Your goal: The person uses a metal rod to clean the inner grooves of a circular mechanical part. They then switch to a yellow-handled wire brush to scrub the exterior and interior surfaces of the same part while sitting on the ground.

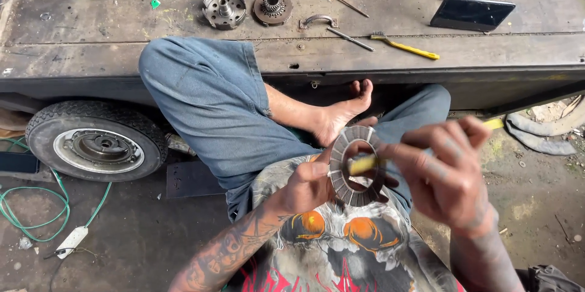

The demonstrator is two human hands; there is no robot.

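Left hand holds ring plate; right hand brushes.

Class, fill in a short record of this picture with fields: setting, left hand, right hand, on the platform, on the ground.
Setting: a person sits cross-legged on a wooden platform, barefoot, in jeans.
Left hand: holds a grooved metal ring plate upright by its edge.
Right hand: grips a yellow-handled brush, its head through the ring's opening.
On the platform: two round metal hub parts, a second yellow brush, a dark phone.
On the ground: a small wheel, green cable.
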